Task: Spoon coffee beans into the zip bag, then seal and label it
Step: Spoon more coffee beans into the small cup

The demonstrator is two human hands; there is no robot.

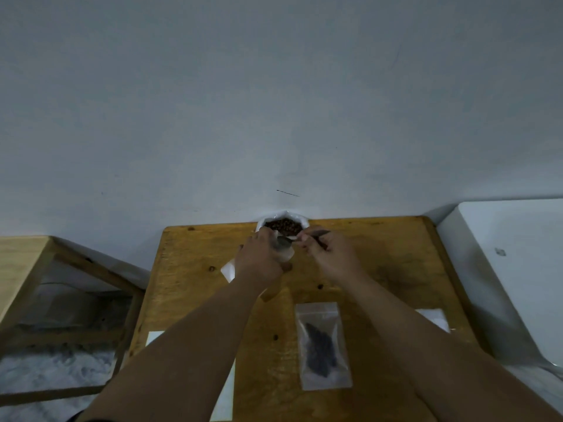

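Observation:
A white bag of coffee beans (283,226) stands open at the far edge of the wooden table (380,269). My left hand (259,263) grips a small clear zip bag (286,254) just in front of it. My right hand (329,257) pinches the dark handle of a metal spoon (285,242), whose bowl sits at the mouth of that small bag. Whether beans lie in the spoon is hard to tell. Nearer to me, a second clear zip bag (323,345) lies flat on the table with dark beans inside.
White paper pieces lie on the table: one (228,271) under my left wrist, one (434,319) at the right, one (155,336) at the left edge. A wooden frame (61,300) stands to the left, a white surface (502,254) to the right. A grey wall rises behind.

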